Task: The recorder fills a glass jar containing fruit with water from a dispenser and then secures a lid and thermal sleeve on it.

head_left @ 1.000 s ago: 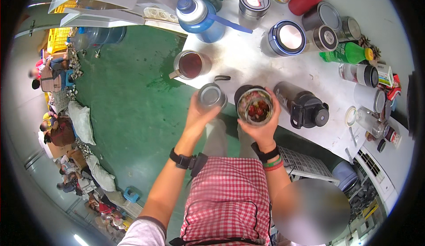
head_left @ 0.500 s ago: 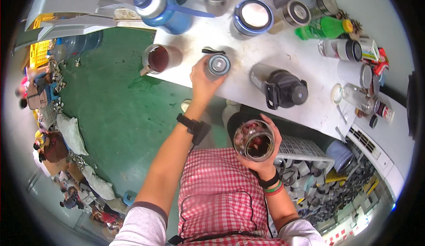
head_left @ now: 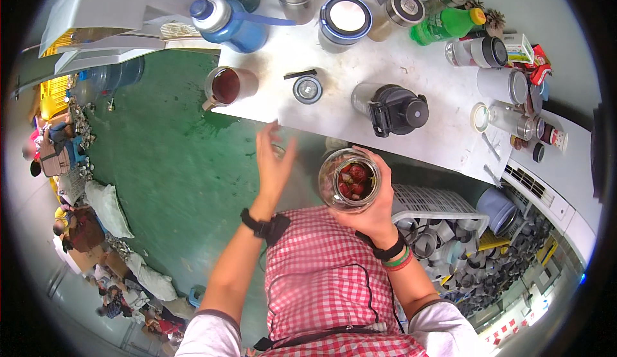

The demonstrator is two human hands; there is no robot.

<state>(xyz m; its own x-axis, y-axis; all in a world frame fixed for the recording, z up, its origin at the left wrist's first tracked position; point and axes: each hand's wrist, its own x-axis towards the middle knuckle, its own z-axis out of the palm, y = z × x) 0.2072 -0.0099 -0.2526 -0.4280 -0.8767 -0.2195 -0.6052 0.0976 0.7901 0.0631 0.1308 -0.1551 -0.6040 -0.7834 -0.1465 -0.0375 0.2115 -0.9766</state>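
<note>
My right hand (head_left: 378, 193) is wrapped round an open glass jar (head_left: 329, 183), held in front of my apron. Dark red pieces, like dried fruit or flowers, sit inside the jar. Its mouth tilts up toward me. My left hand (head_left: 275, 164) hangs off the table's near edge, to the left of the jar, fingers apart and holding nothing, slightly blurred. On the white table, beyond that hand, lies a round dark-rimmed lid (head_left: 307, 89) with a black strap piece (head_left: 300, 73) behind it. Left of the lid stands a cup of dark red liquid (head_left: 226, 86).
A bottle with a black flip lid (head_left: 400, 111) lies right of the round lid. Farther back are a blue bottle (head_left: 238, 30), a steel canister (head_left: 347, 19) and a green plastic bottle (head_left: 443, 26). Several jars line the right side. Below the table stands a white rack (head_left: 437, 206) beside many metal parts.
My left hand has let go of the round lid on the table and drawn back toward me. The jar in my right hand has moved left and up, its mouth turned more toward me.
</note>
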